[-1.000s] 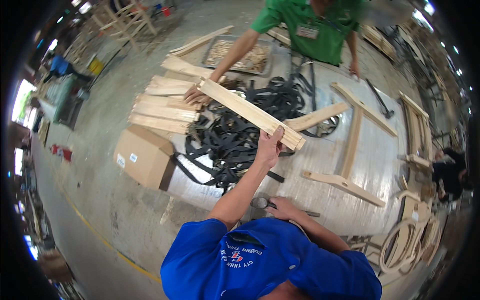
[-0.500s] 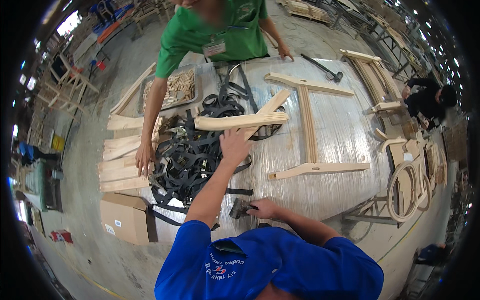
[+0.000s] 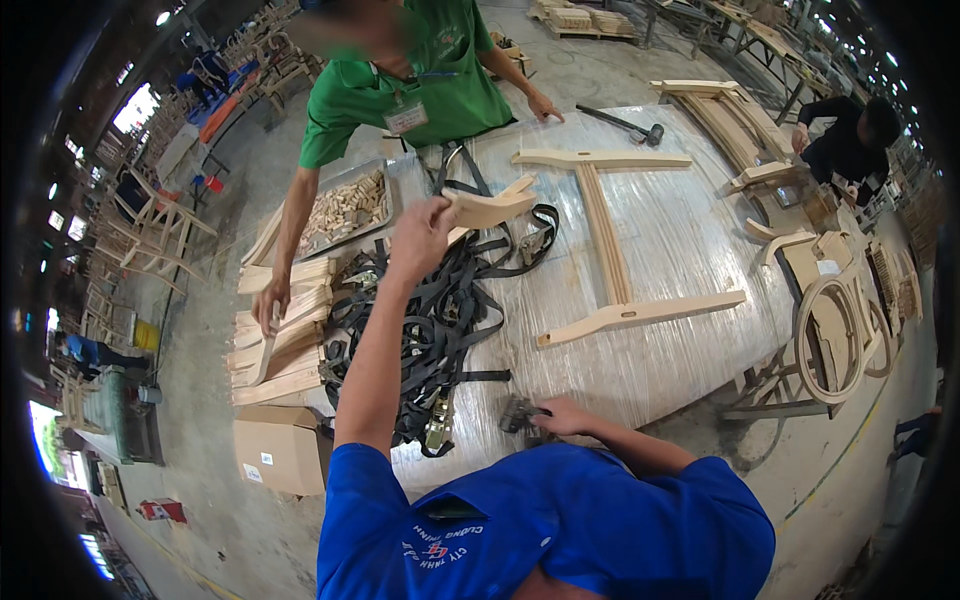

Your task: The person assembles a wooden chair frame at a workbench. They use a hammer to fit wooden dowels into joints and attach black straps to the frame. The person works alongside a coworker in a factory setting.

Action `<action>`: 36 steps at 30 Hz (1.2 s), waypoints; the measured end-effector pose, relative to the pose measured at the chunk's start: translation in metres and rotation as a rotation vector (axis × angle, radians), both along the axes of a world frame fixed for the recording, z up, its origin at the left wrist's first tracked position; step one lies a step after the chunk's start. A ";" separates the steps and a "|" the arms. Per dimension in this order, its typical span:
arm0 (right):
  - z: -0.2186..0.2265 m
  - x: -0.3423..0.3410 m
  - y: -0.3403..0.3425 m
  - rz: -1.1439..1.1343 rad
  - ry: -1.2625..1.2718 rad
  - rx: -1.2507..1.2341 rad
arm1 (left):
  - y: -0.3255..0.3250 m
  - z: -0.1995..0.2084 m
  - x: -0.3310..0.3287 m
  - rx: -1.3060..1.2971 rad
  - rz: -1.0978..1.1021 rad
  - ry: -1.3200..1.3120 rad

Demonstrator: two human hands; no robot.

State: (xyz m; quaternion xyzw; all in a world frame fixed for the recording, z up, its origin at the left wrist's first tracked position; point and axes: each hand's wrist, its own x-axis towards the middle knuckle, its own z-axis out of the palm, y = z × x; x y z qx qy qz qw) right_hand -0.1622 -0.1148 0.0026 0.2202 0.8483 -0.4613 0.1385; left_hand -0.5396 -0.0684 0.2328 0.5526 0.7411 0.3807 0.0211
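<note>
My left hand (image 3: 424,228) is closed on the near end of a pale curved wooden slat (image 3: 492,207), reaching over the tangle of black straps (image 3: 430,330). Another piece of wood partly shows under it. By the table's front edge my right hand (image 3: 563,416) grips a dark-headed hammer (image 3: 517,413), its head resting low over the wrapped tabletop (image 3: 670,370). To the right of the straps lies an H-shaped wooden frame (image 3: 604,235), made of two shaped rails with long strips between them.
Across the table a co-worker in green has one hand (image 3: 271,302) on a slat at the stacked slats (image 3: 285,335). A tray of small wooden pieces (image 3: 350,210), a second hammer (image 3: 640,130), a cardboard box (image 3: 280,448) and round wooden frames (image 3: 830,340) surround the table.
My left hand has moved away from me and to the left, taking hold of the slat and swinging it. The co-worker's hand has lifted a slat's end. My right hand still holds the hammer.
</note>
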 end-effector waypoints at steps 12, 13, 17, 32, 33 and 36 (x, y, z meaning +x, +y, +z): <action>0.066 0.200 -0.014 -0.926 -0.184 -0.109 | -0.031 0.001 0.068 0.625 -0.022 -0.580; 0.072 0.207 -0.012 -1.057 -0.197 -0.223 | -0.023 -0.014 0.080 0.692 -0.034 -0.709; 0.069 0.225 0.004 -1.187 0.014 -0.281 | -0.009 -0.053 0.095 0.461 0.024 -0.810; 0.022 0.315 0.152 -0.909 -0.023 -0.006 | 0.090 0.045 0.234 0.707 -0.068 -1.023; 0.021 0.319 0.159 -0.876 -0.067 0.014 | 0.100 0.035 0.245 0.695 -0.042 -1.039; 0.017 0.326 0.177 -0.861 -0.073 -0.046 | 0.133 0.022 0.282 0.682 -0.062 -1.043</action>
